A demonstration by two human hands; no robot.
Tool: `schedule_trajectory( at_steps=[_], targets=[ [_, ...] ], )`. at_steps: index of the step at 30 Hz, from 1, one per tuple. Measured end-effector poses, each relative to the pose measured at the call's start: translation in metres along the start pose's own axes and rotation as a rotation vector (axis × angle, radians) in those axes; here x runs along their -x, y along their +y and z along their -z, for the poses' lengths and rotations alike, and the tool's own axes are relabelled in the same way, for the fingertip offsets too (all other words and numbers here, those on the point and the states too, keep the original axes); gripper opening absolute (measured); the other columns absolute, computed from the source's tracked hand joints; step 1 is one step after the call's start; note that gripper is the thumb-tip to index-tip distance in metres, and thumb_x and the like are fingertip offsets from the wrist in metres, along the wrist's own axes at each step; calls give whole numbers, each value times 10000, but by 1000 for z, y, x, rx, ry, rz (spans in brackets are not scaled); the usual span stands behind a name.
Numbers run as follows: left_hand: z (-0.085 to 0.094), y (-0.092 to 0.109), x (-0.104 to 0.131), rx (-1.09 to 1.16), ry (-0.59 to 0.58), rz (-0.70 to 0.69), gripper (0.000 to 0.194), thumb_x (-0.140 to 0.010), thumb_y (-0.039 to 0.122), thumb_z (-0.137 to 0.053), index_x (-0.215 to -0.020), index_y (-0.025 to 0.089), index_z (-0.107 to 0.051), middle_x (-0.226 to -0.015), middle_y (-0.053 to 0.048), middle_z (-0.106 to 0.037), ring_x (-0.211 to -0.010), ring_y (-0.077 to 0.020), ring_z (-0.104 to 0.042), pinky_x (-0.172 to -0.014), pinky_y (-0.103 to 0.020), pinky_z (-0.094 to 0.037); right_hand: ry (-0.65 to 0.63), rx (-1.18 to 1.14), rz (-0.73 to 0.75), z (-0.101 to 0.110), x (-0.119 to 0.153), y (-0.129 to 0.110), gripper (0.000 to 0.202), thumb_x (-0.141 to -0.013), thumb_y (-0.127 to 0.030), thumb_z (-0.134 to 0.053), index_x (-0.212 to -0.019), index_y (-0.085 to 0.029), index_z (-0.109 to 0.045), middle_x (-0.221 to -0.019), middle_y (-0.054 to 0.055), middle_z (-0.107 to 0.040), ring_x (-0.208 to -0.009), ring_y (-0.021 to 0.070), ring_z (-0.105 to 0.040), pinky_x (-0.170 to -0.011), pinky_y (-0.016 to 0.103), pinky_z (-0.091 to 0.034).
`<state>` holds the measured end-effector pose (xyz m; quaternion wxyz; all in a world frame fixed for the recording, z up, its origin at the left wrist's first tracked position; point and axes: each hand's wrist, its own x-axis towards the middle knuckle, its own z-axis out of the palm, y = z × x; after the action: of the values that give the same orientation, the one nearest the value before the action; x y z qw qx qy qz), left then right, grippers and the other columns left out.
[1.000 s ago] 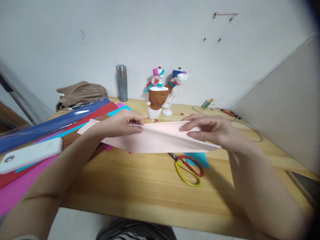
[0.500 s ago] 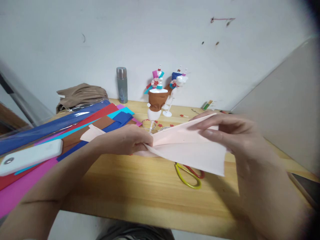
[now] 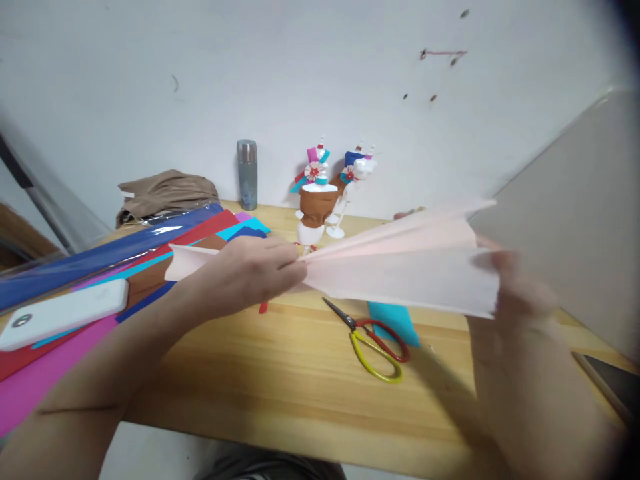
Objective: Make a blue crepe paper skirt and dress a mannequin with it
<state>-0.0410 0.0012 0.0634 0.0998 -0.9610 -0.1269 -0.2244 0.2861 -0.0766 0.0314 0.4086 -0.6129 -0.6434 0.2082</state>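
My left hand (image 3: 255, 267) is closed around the gathered middle of a pale pink paper sheet (image 3: 395, 267). One end of the sheet pokes out behind that hand, on the left. From the pinch it fans out in folds to the right. My right hand (image 3: 525, 287), smeared by motion, grips the sheet's wide right edge with thumb and fingers. Below the sheet lie scissors (image 3: 373, 343) with one red and one yellow handle, over a turquoise piece (image 3: 397, 323).
Coloured sheets (image 3: 155, 267) carry a white phone-shaped device (image 3: 65, 313) at left. Decorated white figures on stands (image 3: 317, 207) are at the back, with a grey flask (image 3: 247, 175) and brown cloth (image 3: 167, 193). A dark-screened device (image 3: 610, 380) lies on the right.
My right hand has moved right, and the sheet's right side is spread into a wider fan. The scissor blades and the turquoise piece have come into view beneath it.
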Motion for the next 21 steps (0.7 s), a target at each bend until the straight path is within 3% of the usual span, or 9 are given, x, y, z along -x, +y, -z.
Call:
schedule_trajectory(
  at_steps=[2, 4, 6, 9, 14, 17, 19, 21],
  targets=[
    [6, 7, 0, -171, -21, -63, 343, -974, 90, -372, -734, 174, -602, -726, -29, -589, -652, -135, -464, -544, -285, -291, -4, -136, -12, 0, -1, -2, 625, -696, -832, -546, -991, -328, -766, -901, 133, -768, -832, 399, -713, -645, 515, -532],
    [10, 12, 0, -320, 1, -139, 364, -969, 55, -356, -725, 176, -597, -741, -36, -605, -648, -142, -457, -545, -300, -287, -46, -266, 34, 2, -5, -8, 562, -620, -769, -725, -929, -304, -786, -954, 118, -780, -906, 374, -718, -737, 479, -550],
    [10, 15, 0, -439, 36, -216, 350, -960, 37, -380, -716, 174, -590, -758, -45, -622, -657, -151, -470, -551, -306, -300, -149, -344, 98, 5, -10, -13, 555, -606, -724, -785, -987, -322, -805, -1093, 97, -780, -1044, 363, -705, -849, 450, -550],
    [1, 16, -1, -520, 65, -272, 314, -933, 29, -448, -677, 173, -558, -716, -46, -607, -650, -163, -492, -545, -306, -312, -313, -430, 101, 10, -16, -12, 593, -668, -711, -748, -1150, -367, -775, -1203, 67, -760, -1096, 342, -702, -884, 427, -557],
    [-28, 17, -3, -416, 38, -286, 274, -887, 21, -517, -662, 176, -541, -656, -31, -584, -608, -171, -513, -530, -309, -308, -389, -84, 31, 11, -24, -11, 428, -712, -539, -806, -1031, -253, -809, -1115, 108, -779, -981, 276, -723, -773, 334, -574],
    [-38, 19, -3, -299, -53, -280, 240, -877, 23, -561, -688, 169, -562, -675, -21, -608, -604, -165, -530, -522, -313, -288, -475, 46, 79, 9, -26, -21, 401, -774, -549, -739, -906, -179, -819, -952, 129, -795, -832, 245, -725, -698, 312, -559],
    [-38, 21, -3, -179, -139, -249, 201, -896, 114, -629, -708, 165, -582, -709, -18, -632, -619, -163, -547, -516, -312, -276, -480, 69, 100, 7, -26, -26, 405, -803, -550, -708, -851, -163, -817, -880, 125, -793, -776, 226, -719, -665, 296, -547],
    [-33, 23, -4, -24, -202, -202, 255, -901, 307, -702, -717, 160, -604, -728, -19, -650, -631, -162, -563, -516, -306, -288, -426, 41, 100, 5, -23, -28, 405, -789, -555, -724, -813, -161, -812, -836, 120, -788, -745, 217, -713, -638, 285, -542]
  ],
)
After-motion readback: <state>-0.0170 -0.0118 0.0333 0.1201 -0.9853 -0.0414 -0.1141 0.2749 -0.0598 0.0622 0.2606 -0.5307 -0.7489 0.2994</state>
